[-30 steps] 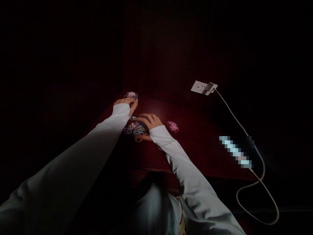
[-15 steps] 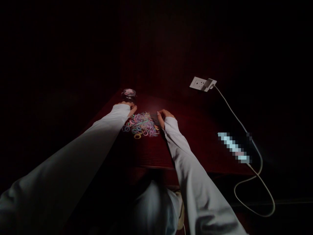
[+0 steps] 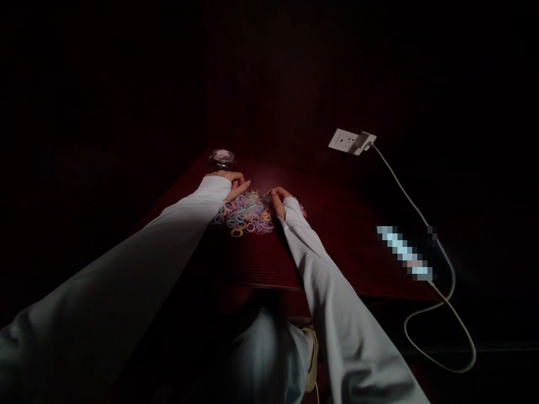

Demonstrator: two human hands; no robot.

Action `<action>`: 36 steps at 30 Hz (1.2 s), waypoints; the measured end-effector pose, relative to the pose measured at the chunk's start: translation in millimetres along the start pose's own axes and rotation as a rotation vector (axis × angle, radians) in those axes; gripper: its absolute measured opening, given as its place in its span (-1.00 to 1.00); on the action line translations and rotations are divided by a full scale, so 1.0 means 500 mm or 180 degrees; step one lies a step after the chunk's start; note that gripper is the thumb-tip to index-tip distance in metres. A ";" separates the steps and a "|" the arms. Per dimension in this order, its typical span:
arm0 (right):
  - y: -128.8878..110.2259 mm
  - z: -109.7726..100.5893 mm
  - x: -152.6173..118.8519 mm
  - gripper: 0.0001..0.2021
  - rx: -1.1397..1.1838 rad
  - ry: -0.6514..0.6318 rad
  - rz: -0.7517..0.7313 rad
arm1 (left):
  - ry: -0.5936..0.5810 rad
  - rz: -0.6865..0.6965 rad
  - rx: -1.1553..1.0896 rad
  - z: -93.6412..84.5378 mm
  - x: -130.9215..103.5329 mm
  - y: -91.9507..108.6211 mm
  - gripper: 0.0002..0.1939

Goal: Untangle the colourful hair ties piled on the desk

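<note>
Multicolored elastic bands (image 3: 243, 213) heaped on dark red table (image 3: 252, 269), back from near edge, between hands. Left hand (image 3: 234, 182) loosely curled at heap's far side, grip unclear. Right hand (image 3: 278, 198) at heap's right, fingers bent, can't tell if holding anything. Round jar (image 3: 222, 159) near far-left corner.

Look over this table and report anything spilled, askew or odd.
Colourful elastic bands lie in a loose heap on the table rather than in a container; whether spilled or tipped out deliberately, I can't tell. Oddest is the blocky pixelated patch at the right, which hides whatever is beneath. No damage shows.
</note>
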State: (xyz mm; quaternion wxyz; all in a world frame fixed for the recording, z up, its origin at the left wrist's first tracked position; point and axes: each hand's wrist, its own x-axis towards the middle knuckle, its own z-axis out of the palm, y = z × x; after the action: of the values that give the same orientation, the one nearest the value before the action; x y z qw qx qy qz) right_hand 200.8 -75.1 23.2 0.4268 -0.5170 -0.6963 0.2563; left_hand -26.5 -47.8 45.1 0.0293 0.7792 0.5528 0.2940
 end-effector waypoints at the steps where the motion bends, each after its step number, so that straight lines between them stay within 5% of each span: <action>1: -0.001 0.000 0.001 -0.54 0.0051 -0.0001 0.0042 | -0.0062 0.0159 -0.0013 -0.003 -0.002 0.003 -0.67; 7: -0.006 -0.003 0.001 -0.66 0.0008 0.0038 0.0012 | -0.0478 0.1053 0.0054 -0.008 -0.013 0.016 -0.47; 20: -0.004 0.014 0.006 -0.59 0.0588 -0.0065 0.0032 | -0.0711 0.1452 0.0034 0.017 -0.016 0.010 -0.44; 36: -0.004 -0.011 0.010 -0.68 -0.0031 0.0480 -0.0230 | -0.0578 0.0918 -0.0913 0.042 0.007 -0.012 -0.69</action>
State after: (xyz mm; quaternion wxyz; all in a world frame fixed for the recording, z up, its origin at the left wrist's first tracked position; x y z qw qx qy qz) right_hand 203.9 -71.6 29.0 0.4845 -0.5114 -0.6816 0.1978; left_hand -20.6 -36.6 26.9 0.1470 0.8613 0.3833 0.2994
